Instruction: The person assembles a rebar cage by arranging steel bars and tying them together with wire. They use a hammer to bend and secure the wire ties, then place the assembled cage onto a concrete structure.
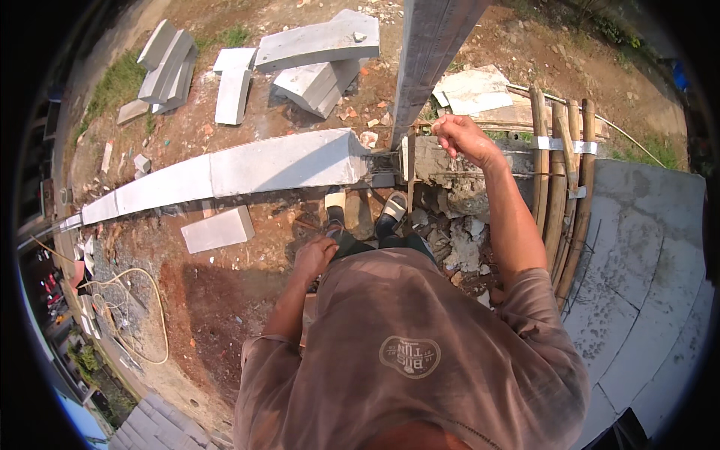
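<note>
1. My left hand (313,257) hung loosely curled by my thigh, holding nothing, above red dirt just short of my sandals (365,210).
2. My right hand (459,136) was raised ahead, fingers pinched narrow over the broken concrete stub (450,171) at the foot of the grey steel post (427,56); whether it gripped anything I could not tell.
3. I judged a steady wrist and firm footing on the rubble (461,240) best here.
4. Bamboo poles (559,187) stood bundled just right of the stub.
5. A long concrete beam (225,174) ran left from the post.
6. Beyond lay stacked concrete slabs (315,52).
</note>
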{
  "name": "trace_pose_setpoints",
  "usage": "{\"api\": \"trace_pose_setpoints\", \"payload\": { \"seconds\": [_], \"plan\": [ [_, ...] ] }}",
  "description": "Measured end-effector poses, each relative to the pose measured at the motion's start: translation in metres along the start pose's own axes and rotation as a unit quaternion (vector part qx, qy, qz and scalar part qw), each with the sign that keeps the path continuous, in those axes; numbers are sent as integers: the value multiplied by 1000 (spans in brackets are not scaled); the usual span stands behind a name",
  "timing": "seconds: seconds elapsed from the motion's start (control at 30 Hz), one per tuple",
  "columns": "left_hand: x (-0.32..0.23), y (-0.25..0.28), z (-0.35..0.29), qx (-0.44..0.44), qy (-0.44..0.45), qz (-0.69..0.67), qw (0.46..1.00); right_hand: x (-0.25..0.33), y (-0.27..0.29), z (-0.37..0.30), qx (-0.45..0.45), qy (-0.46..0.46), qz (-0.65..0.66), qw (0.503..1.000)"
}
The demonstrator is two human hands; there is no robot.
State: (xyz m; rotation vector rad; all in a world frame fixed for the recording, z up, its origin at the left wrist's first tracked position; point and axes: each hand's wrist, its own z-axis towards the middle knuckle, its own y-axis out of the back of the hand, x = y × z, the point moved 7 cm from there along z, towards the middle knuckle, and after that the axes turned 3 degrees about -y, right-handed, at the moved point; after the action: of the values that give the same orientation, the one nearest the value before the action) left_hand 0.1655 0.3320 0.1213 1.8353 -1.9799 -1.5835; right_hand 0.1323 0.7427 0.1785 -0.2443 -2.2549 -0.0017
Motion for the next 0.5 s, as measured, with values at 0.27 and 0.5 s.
{"api": "trace_pose_setpoints", "payload": {
  "seconds": [0.27,0.5],
  "plan": [
    [147,-6,-87,-110,235,-51,964,237,86,-41,-425,436,-392,689],
    [235,-9,-147,-247,282,-186,908,58,48,80,-254,127,-290,914]
  ]
}}
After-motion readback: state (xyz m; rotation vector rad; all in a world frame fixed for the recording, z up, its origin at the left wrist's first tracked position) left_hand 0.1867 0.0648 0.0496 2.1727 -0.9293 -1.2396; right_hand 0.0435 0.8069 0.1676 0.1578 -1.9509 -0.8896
